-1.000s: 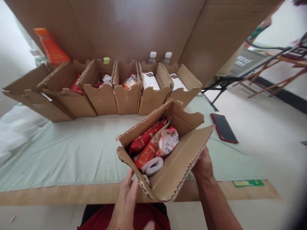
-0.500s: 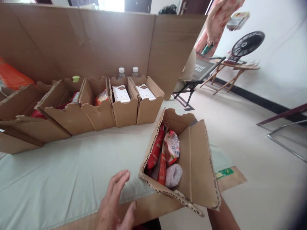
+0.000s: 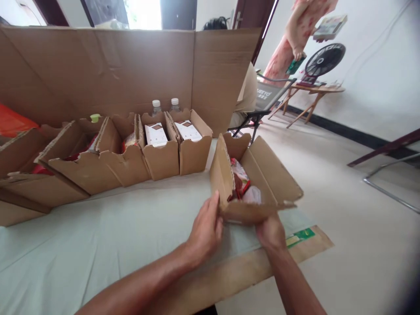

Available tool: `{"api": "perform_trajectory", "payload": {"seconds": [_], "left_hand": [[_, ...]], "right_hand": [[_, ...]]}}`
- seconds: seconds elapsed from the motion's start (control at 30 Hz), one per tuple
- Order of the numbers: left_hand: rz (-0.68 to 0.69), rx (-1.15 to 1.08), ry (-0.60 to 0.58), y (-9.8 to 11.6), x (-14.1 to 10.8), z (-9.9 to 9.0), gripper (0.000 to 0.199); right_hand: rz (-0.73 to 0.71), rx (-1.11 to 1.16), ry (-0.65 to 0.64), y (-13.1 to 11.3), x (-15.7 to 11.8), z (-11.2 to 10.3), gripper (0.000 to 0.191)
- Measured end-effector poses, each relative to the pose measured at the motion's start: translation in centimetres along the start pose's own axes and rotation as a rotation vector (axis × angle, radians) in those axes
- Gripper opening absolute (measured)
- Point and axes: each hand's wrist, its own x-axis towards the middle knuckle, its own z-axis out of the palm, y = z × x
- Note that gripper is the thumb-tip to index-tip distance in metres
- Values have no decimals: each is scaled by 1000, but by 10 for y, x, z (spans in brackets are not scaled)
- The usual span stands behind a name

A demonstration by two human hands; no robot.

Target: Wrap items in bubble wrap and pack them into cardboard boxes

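Note:
Both my hands carry an open cardboard box (image 3: 243, 214) at the right end of the table, its near end raised. My left hand (image 3: 206, 225) presses against the box's left near corner, fingers along the side. Under the near end, my right hand (image 3: 272, 232) grips the bottom, its fingertips hidden by the cardboard. Inside the box lie a red and white food packet (image 3: 240, 177) and a bubble-wrapped item (image 3: 252, 195); its near wall hides the rest.
Left of it stands a row of cardboard boxes (image 3: 195, 155) with white cartons (image 3: 188, 130), packets and bottles (image 3: 175, 105). A tall cardboard panel (image 3: 138, 74) rises behind. Beyond are a folding chair (image 3: 264, 94), a fan (image 3: 324, 60) and a standing person (image 3: 292, 39).
My left hand has come up from the table's front and taken hold of the box's left side. The box has moved away from me, and its contents show less.

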Motion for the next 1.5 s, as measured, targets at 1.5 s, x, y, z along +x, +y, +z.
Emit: {"api": "perform_trajectory", "payload": {"seconds": [1.5], "left_hand": [[232,248,119,-50,-42,-14,45]], "right_hand": [[-536,-1190,-468,-88,104,175,22]]}}
